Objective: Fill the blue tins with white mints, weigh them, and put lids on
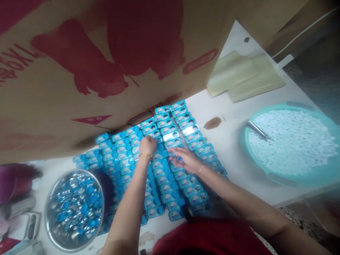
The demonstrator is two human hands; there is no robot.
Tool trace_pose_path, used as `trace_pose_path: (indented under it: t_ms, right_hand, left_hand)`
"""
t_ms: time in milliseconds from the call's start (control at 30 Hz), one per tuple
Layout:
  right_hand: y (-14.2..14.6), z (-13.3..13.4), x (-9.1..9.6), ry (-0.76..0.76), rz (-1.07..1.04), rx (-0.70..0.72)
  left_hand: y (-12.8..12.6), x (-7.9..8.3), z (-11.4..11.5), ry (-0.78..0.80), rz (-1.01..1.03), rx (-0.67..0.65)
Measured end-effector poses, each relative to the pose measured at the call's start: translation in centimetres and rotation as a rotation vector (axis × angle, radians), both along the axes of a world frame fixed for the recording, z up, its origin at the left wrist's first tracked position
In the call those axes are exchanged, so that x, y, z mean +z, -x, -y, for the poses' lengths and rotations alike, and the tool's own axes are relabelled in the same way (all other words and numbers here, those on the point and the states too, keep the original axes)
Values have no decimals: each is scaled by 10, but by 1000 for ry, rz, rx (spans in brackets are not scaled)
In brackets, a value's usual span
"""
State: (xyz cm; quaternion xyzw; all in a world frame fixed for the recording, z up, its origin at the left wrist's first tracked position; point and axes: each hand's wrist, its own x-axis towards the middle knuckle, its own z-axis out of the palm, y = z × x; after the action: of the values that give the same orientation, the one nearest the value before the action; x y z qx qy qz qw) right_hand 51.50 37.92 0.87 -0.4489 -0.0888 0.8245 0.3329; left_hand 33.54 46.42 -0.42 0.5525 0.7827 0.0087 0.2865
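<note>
Rows of small blue boxes with printed lids [170, 136] lie close together across the white table. My left hand [148, 146] is over the middle rows with its fingers curled closed; what they hold, if anything, is hidden. To its right, my right hand [188, 159] reaches in over the boxes with its fingers stretched and apart. A bluish, see-through glint shows by its fingertips, too blurred to name. Left of the boxes, a round metal bowl [52, 224] holds many shiny blue and silver lid-like pieces.
A large cardboard box [157, 83] stands along the back. At right, a turquoise basin [286, 181] holds many small white pieces and a metal scoop handle [258, 130]. Pale yellowish sheets [249, 76] lie behind it. A purple container [12, 181] stands far left.
</note>
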Motion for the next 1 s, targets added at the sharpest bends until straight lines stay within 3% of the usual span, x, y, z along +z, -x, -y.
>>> trace_pose_path:
  t_ms: [133, 233, 333, 400, 500, 600, 700, 867, 1000]
  right_hand:
    - [3, 3, -2, 1, 42, -19]
    - [6, 2, -3, 4, 22, -44]
    - [8, -1, -4, -4, -12, -92]
    - [9, -4, -3, -1, -42, -151]
    - [10, -8, -3, 21, -71, -230]
    - [12, -13, -4, 5, -74, -255]
    - [18, -18, -7, -53, -84, -244]
    - [26, -27, -14, -123, -27, -170]
    - [24, -30, -16, -127, -19, -165]
  left_hand:
    - [0, -4, -21, 224, -106, -149]
    - [1, -3, -30, 310, -190, -184]
    - [1, 0, -24, 277, -228, -165]
    - [-3, 4, -11, 143, -194, -173]
    - [-12, 15, 19, -67, 206, -248]
    - [-21, 25, 44, -80, 668, -273]
    - [-25, 30, 54, -81, 782, -145]
    - [-16, 17, 33, -181, 733, 28]
    - [-3, 0, -4, -237, 308, 94]
